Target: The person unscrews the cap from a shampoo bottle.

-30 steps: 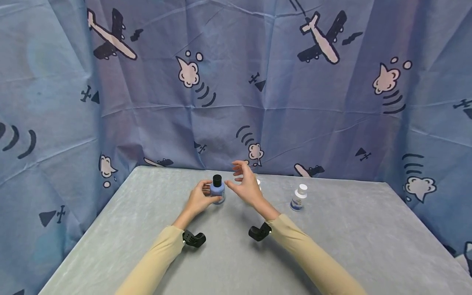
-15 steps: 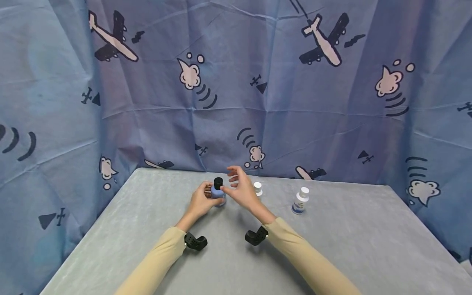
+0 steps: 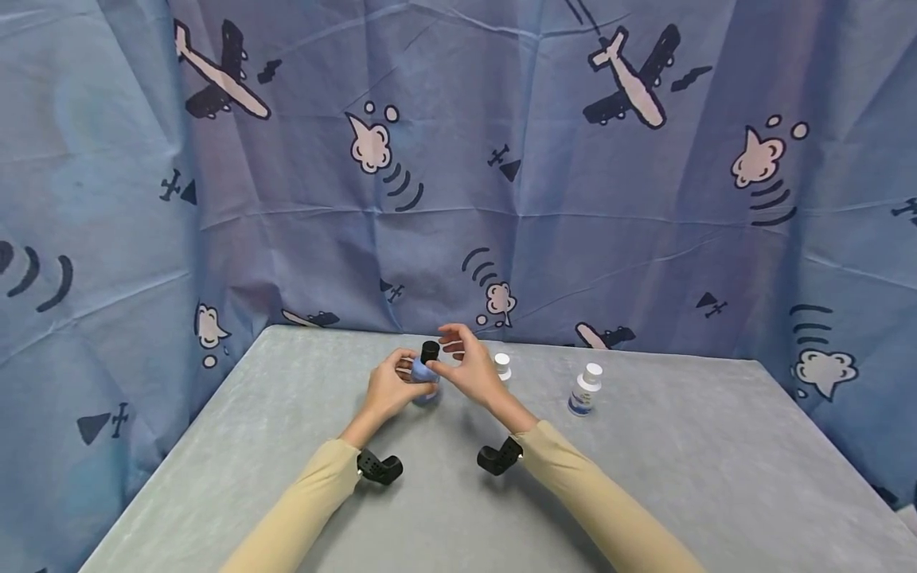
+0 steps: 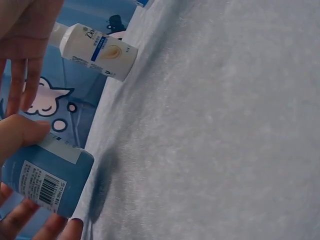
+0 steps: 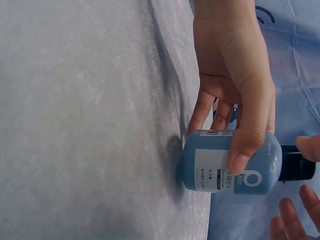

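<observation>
A blue bottle with a white label (image 5: 215,170) is in my left hand (image 3: 390,390), thumb on one side and fingers on the other. Its black cap (image 3: 430,352) points up and leans slightly right in the head view. My right hand (image 3: 469,368) is beside the cap, fingers loosely bent and spread. In the right wrist view, the right thumb (image 5: 308,148) overlaps the cap's side, while the other fingertips are apart from it. The bottle's barcode side (image 4: 45,185) shows in the left wrist view, its base close over the table.
Behind my right hand a white bottle (image 3: 503,366) stands partly hidden; a second white bottle (image 3: 584,391) with a blue-marked label stands farther right. The grey cloth-covered table (image 3: 458,509) ends at a blue patterned curtain (image 3: 444,159).
My right hand has moved left and slightly down to the black cap. The blue bottle in my left hand now leans a little right. More of the middle white bottle shows.
</observation>
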Tool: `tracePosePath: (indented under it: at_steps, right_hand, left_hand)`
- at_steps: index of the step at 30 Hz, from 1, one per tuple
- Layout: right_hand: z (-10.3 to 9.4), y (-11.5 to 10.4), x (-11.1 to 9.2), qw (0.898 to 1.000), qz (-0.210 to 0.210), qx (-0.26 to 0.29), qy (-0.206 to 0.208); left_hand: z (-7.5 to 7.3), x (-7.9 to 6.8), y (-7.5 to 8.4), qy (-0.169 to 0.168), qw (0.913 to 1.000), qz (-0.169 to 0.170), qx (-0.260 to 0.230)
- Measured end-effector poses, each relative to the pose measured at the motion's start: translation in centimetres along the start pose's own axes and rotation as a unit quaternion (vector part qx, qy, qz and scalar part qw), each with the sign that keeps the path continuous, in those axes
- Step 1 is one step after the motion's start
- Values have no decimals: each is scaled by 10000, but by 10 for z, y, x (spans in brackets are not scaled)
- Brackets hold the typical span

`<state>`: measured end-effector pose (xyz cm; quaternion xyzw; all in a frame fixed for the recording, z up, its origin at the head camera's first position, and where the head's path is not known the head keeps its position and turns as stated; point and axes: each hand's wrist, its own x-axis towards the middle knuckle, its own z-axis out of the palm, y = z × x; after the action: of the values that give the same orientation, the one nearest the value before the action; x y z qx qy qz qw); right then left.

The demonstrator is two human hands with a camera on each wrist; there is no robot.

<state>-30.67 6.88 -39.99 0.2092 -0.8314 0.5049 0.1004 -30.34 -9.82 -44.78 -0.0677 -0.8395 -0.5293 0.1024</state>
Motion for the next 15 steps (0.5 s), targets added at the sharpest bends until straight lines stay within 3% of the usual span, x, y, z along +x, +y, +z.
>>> tracePosePath:
  at_steps: [15]
  right_hand:
    - [6, -1, 7, 9991, 278, 295, 133]
  left_hand:
    - [-2, -1, 9, 193, 9996, 208, 93]
